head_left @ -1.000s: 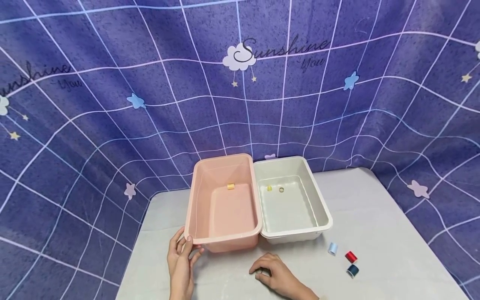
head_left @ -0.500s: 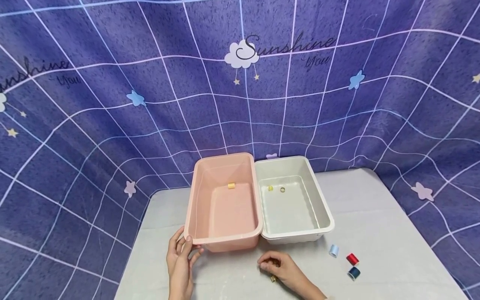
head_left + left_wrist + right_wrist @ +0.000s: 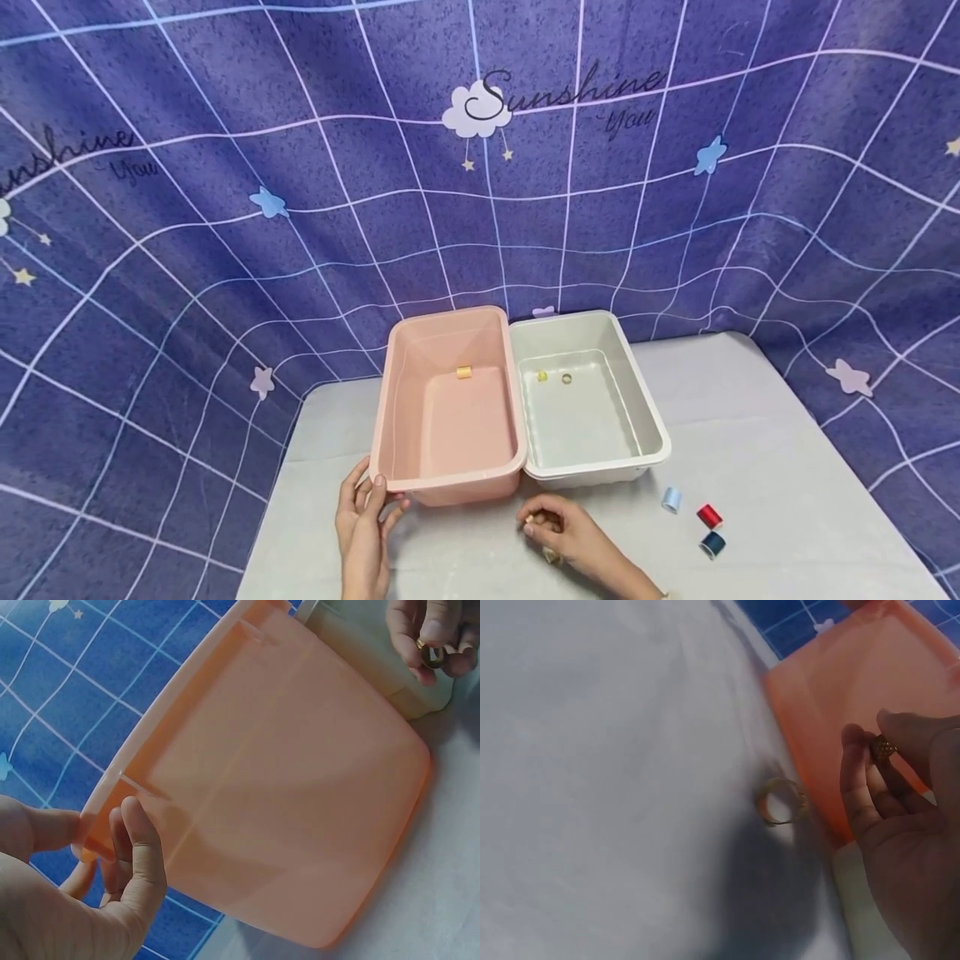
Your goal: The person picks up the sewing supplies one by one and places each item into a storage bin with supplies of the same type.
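My left hand holds the near left corner of the pink plastic bin, thumb on the rim and fingers around its outside. In front of the bins, my right hand pinches a small gold ring between thumb and fingertips. That ring also shows at the fingertips in the left wrist view. A second gold ring stands on the white cloth under the right hand, and the hand partly covers it in the head view. A yellow thread spool lies inside the pink bin.
A white bin stands against the pink bin's right side, with a gold ring and a small yellow piece inside. To the right lie light blue, red and dark blue thread spools. A patterned curtain hangs behind.
My right hand has lifted slightly and shifted right, with a ring pinched in its fingertips. Another ring has come into sight beneath it. The left hand stays at the bin's corner.
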### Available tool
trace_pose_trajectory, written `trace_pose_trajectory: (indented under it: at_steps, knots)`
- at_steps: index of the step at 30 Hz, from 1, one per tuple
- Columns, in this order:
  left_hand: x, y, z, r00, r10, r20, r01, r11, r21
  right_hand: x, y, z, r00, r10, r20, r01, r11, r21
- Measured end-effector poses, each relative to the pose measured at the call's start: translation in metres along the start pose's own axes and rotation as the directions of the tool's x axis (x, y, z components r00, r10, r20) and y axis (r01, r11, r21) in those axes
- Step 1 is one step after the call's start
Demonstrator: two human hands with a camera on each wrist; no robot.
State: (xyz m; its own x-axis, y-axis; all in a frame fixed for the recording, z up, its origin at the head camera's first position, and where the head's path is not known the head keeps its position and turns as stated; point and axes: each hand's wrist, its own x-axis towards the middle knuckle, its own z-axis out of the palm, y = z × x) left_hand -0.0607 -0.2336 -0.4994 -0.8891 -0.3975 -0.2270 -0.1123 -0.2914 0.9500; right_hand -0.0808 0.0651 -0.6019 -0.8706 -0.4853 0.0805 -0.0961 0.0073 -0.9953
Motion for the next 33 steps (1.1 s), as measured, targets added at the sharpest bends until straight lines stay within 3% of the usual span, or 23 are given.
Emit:
trace_pose_trajectory:
  at_steps: [9, 15, 21, 26, 33]
  knots:
    - [0.002, 0.0, -0.002, 1.0, 0.017, -0.006, -0.017, 1.0, -0.007, 0.002, -0.015, -0.002, 0.996, -0.092, 0.004, 0.092, 0.995, -0.034]
    - [0.001, -0.001, -0.002, 1.0, 0.022, -0.003, -0.022, 1.0, 0.004, 0.005, -0.032, -0.007, 0.98, -0.198, -0.002, 0.197, 0.979, -0.044]
    - [0.001, -0.002, -0.001, 1.0, 0.009, -0.002, -0.009, 1.0, 0.003, 0.008, -0.041, -0.012, 0.979, -0.206, 0.007, 0.206, 0.979, 0.008]
    - [0.0, -0.003, -0.001, 1.0, 0.002, -0.008, -0.002, 1.0, 0.001, 0.005, -0.039, -0.01, 0.965, -0.259, 0.032, 0.256, 0.964, 0.074]
    - [0.001, -0.003, 0.0, 1.0, 0.009, -0.006, -0.009, 1.0, 0.001, 0.007, -0.048, -0.011, 0.952, -0.301, 0.053, 0.297, 0.952, 0.076]
